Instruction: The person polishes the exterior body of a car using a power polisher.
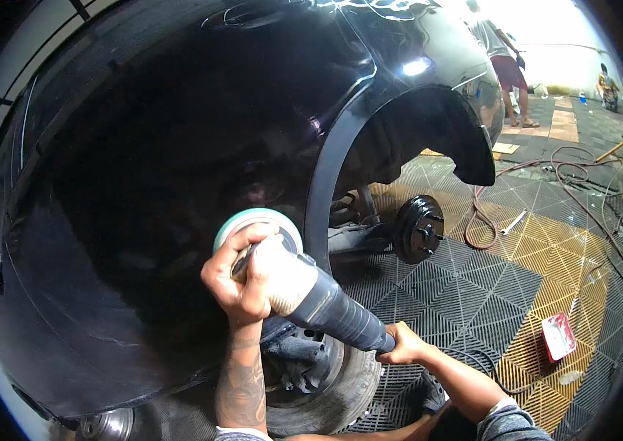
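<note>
A power polisher [341,309] with a dark, ribbed body and a pale head is held between my two hands. Its round pad, edged in green [242,219], is up against or very near the glossy black car body panel [142,191]; exact contact is hidden. My left hand [240,275] wraps around the front handle by the head. At the rear end of the tool, my right hand [405,344] grips the narrow grip. The black wheel arch [333,162] curves just to the right of the pad.
An exposed wheel hub [420,229] sits under the arch, and a tire [352,411] lies below the tool. On the grated floor are a wrench [515,222], a reddish hose [477,224] and a red-and-white container [560,336]. A person [501,59] stands at the back right.
</note>
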Motion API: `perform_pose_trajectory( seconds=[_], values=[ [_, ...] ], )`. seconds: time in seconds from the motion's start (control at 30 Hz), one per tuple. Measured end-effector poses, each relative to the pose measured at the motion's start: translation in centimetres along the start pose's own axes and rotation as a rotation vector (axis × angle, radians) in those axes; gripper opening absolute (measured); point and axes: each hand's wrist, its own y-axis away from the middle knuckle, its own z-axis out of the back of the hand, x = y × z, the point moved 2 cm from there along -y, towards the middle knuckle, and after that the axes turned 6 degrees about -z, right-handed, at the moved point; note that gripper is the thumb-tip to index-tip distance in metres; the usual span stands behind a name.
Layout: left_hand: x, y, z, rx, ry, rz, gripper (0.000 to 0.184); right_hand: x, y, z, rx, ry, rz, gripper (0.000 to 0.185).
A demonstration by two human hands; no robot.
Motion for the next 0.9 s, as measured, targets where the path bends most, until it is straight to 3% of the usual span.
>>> perform_pose_trajectory(
  seconds=[0.23,0.5,0.73,0.9],
  values=[
    [0.0,-1.1,-1.2,0.004,-0.042,0.016,0.033,0.2,0.1,1.1,0.033,-0.019,-0.066,0.033],
    [1.3,-12.1,-7.9,0.081,0.020,-0.062,0.031,5.3,0.6,8.3,-0.051,-0.196,-0.105,0.018],
    [3.9,-22.5,-15.5,0.111,0.043,-0.084,0.029,9.1,-0.8,15.0,-0.167,-0.201,-0.181,0.018],
    [3.9,-21.3,-14.7,0.149,0.074,-0.044,0.028,8.0,-1.8,13.4,-0.119,-0.261,-0.128,0.018]
  ],
)
